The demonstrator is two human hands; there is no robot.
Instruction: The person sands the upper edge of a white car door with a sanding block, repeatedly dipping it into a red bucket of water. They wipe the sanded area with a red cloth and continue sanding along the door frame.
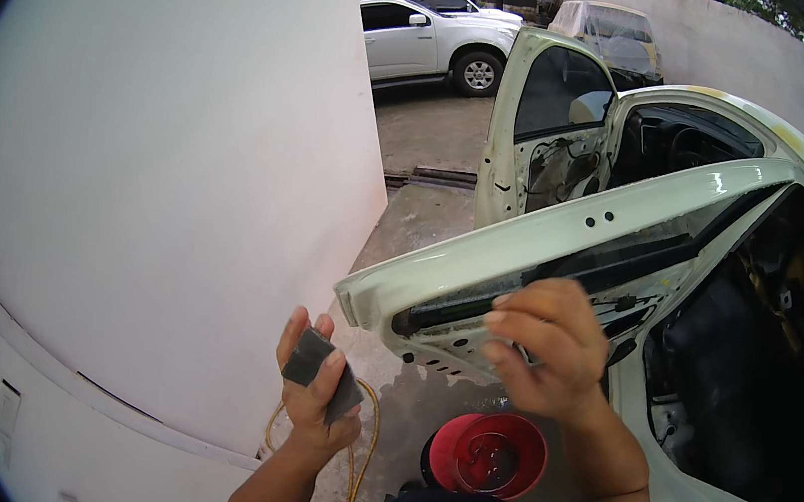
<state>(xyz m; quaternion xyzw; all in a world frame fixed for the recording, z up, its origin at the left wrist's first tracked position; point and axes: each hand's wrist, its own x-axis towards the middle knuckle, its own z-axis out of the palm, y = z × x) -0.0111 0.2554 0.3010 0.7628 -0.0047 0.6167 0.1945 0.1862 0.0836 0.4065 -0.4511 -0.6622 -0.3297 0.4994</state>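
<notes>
My left hand (309, 392) is raised beside the white wall, its thumb pressed over a flat, dark grey piece of sandpaper (344, 399) that shows on both sides of the thumb. To the right, my right hand (551, 348) hangs in the air with its fingers loosely bent and the thumb apart, nothing visible in it. It is slightly blurred. Behind it stands the pale green car door (545, 230), swung out, with its trim removed and bare holes along its inner side. Whether the right hand touches the door I cannot tell.
Below my hands a red bucket (539, 456) holds some liquid on the wet concrete. A yellow hose (356, 476) loops beside it. The white wall (161, 171) fills the left. Ahead are the open front door (503, 133) and a white pickup (401, 50).
</notes>
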